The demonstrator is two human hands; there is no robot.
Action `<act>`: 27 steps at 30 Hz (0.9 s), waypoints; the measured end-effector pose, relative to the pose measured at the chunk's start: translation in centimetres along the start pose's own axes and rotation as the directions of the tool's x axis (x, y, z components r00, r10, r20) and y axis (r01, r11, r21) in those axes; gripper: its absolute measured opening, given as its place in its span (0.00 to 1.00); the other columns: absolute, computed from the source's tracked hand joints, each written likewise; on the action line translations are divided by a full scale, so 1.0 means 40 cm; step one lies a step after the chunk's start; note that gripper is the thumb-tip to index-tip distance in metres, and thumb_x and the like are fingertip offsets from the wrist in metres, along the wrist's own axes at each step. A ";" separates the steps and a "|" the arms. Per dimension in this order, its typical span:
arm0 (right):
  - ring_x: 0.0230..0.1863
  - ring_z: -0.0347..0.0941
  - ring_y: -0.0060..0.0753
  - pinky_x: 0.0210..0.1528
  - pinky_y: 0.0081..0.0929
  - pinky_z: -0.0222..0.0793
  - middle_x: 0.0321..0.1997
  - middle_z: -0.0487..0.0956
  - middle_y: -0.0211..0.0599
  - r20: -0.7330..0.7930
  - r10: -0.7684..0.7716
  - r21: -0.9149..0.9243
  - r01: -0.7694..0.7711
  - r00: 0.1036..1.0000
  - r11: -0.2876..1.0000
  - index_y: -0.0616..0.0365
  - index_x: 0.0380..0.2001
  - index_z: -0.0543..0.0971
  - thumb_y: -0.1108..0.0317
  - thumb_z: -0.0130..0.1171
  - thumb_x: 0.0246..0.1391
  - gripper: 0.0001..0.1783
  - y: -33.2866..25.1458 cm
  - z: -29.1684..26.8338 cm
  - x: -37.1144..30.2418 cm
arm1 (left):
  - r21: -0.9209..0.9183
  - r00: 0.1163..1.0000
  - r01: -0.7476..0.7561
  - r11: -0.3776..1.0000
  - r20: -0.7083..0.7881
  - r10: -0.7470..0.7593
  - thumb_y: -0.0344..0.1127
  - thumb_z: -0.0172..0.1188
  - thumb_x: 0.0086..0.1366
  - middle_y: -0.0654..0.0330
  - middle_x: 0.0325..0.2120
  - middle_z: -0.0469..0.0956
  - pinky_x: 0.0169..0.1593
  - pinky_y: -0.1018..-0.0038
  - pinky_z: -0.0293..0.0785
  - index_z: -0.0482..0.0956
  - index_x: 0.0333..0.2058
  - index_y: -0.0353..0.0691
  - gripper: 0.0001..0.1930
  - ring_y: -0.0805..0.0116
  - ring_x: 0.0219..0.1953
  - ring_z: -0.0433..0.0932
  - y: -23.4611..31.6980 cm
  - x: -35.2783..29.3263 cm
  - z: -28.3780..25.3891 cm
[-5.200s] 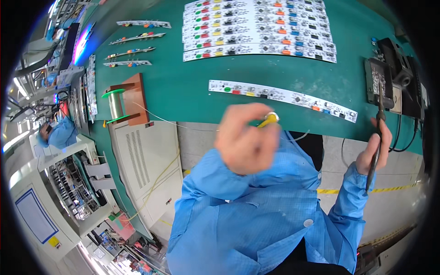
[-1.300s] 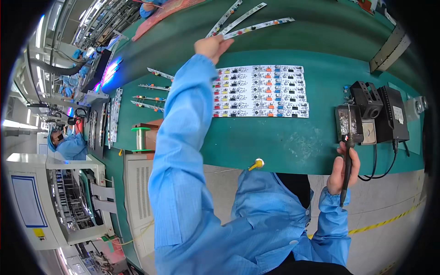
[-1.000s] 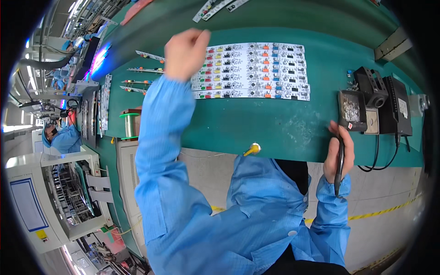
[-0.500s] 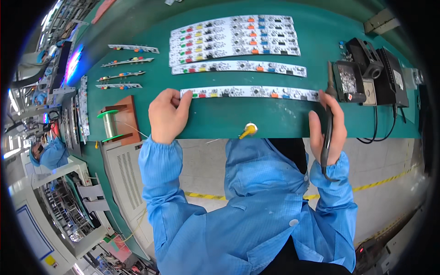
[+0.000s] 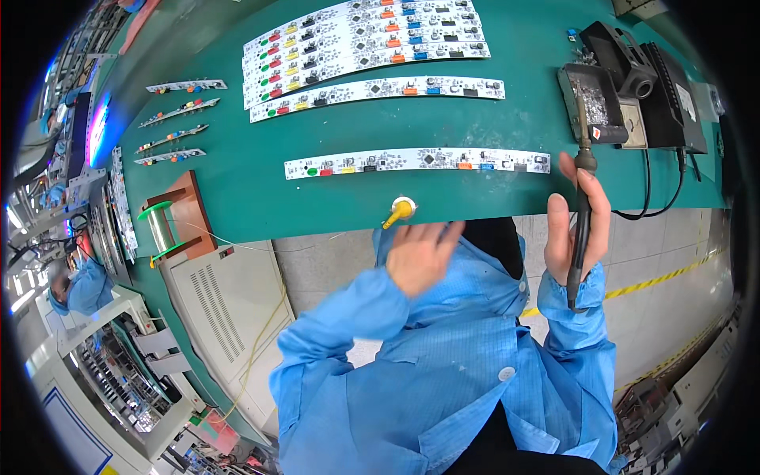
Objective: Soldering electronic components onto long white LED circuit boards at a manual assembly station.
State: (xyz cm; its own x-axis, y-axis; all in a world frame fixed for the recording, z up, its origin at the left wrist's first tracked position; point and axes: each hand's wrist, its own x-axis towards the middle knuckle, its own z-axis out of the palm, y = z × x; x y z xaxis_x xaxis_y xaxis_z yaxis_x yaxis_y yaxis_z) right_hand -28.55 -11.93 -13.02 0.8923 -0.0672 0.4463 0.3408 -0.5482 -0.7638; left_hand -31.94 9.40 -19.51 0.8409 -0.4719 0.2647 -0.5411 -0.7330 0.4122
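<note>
I see the green tabletop (image 5: 507, 127) carrying rows of long white circuit-board strips, the nearest long white strip with coloured parts (image 5: 417, 161) lying alone just beyond the front edge. My right hand (image 5: 576, 229) is clamped on the slim black soldering iron (image 5: 582, 214), tip toward its black stand (image 5: 595, 103); I judge it light and stiff, best held by the handle. My left hand (image 5: 418, 255) hangs loosely curled and empty just below the small yellow plug (image 5: 398, 212).
</note>
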 end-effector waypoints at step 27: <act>0.27 0.67 0.25 0.30 0.20 0.62 0.36 0.73 0.44 0.103 0.273 0.325 -0.292 0.956 0.900 0.70 0.40 0.73 0.70 0.50 0.52 0.14 0.022 -0.103 0.088 | -0.616 0.909 0.005 0.787 -0.326 -0.260 0.18 0.61 0.44 0.53 0.28 0.76 0.23 0.75 0.71 0.73 0.24 0.33 0.08 0.62 0.22 0.76 0.105 0.125 -0.149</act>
State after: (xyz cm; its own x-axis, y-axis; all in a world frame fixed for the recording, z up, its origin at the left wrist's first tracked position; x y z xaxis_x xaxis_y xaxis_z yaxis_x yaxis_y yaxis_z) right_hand -26.34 -16.08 -10.21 0.9771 -0.1280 0.1698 0.1417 -0.2029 -0.9689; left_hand -29.99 6.88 -11.24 0.9054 -0.0788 0.4172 -0.4218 -0.2774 0.8632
